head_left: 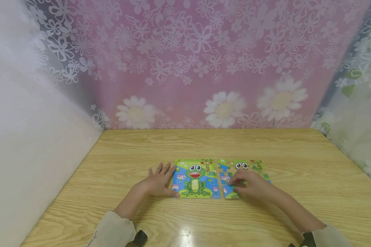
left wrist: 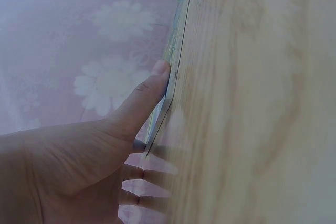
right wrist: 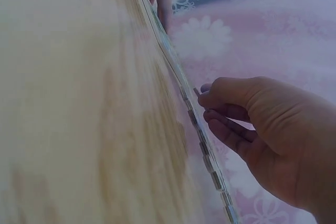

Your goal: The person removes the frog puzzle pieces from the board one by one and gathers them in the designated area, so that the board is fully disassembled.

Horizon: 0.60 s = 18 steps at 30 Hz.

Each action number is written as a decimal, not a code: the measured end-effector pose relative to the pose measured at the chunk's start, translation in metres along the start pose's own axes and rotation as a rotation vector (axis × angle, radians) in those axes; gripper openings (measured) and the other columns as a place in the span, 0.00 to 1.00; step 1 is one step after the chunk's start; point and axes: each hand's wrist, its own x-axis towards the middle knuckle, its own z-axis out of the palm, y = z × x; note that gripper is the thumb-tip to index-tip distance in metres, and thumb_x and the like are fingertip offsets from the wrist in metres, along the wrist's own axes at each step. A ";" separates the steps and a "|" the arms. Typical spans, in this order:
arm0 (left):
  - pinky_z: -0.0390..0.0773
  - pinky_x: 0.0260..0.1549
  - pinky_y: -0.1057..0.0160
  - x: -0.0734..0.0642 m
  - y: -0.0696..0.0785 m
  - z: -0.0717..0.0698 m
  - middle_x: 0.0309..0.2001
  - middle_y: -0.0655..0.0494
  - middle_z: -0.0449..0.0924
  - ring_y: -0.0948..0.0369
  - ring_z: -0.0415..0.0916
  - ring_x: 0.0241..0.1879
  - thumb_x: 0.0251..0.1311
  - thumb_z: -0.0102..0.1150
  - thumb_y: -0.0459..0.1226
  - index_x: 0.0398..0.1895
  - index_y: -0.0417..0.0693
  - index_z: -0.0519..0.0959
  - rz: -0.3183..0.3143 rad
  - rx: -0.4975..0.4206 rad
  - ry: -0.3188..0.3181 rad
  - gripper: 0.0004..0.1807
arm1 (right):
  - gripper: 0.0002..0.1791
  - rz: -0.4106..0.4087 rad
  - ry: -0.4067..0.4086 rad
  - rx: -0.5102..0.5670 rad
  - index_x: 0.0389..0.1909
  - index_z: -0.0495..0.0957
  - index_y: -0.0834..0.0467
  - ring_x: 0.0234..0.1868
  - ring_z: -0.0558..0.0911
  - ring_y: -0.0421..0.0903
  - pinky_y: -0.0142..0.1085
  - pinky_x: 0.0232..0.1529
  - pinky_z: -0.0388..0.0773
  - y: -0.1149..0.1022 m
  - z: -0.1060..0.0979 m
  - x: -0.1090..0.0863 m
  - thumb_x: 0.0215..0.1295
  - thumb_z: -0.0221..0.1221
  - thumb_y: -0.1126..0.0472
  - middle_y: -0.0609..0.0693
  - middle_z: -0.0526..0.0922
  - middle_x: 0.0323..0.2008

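Observation:
A square frog picture puzzle board (head_left: 195, 179) lies flat on the table, showing a green frog with a red open mouth. My left hand (head_left: 157, 183) rests at its left side, fingers spread, with the thumb on the near left corner. To the right of the board lie loose frog puzzle pieces (head_left: 256, 165) in a rough square, partly hidden under my right hand (head_left: 255, 185). That hand pinches a small puzzle piece (right wrist: 197, 92) between thumb and fingertips, seen edge-on and raised above the others in the right wrist view.
The wooden table (head_left: 185, 144) reaches back to a pink flowered curtain (head_left: 179, 85). A pale wall covering (head_left: 49, 120) borders it on the left, a flowered one (head_left: 355, 113) on the right. Dark bands (head_left: 140, 238) sit at both wrists by the beige sleeves (head_left: 112, 230).

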 end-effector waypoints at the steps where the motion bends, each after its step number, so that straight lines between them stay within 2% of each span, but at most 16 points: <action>1: 0.33 0.54 0.32 0.000 0.000 0.000 0.71 0.42 0.36 0.42 0.30 0.68 0.48 0.56 0.64 0.72 0.45 0.43 0.000 0.000 0.000 0.56 | 0.11 -0.008 -0.001 0.007 0.35 0.81 0.55 0.29 0.71 0.38 0.31 0.31 0.73 0.001 0.000 -0.001 0.51 0.65 0.72 0.39 0.77 0.34; 6: 0.32 0.55 0.32 0.000 0.000 -0.001 0.71 0.43 0.35 0.42 0.29 0.68 0.49 0.56 0.63 0.72 0.45 0.43 -0.001 0.006 -0.001 0.56 | 0.12 -0.043 -0.017 0.027 0.35 0.80 0.55 0.32 0.74 0.39 0.32 0.35 0.75 0.003 0.000 -0.004 0.51 0.64 0.73 0.41 0.79 0.35; 18: 0.34 0.55 0.32 0.000 0.000 -0.001 0.71 0.42 0.36 0.42 0.30 0.67 0.49 0.57 0.63 0.72 0.45 0.43 -0.004 0.010 0.000 0.56 | 0.11 -0.006 -0.074 0.042 0.36 0.80 0.54 0.35 0.73 0.40 0.33 0.36 0.74 0.004 0.000 -0.005 0.54 0.63 0.71 0.41 0.78 0.36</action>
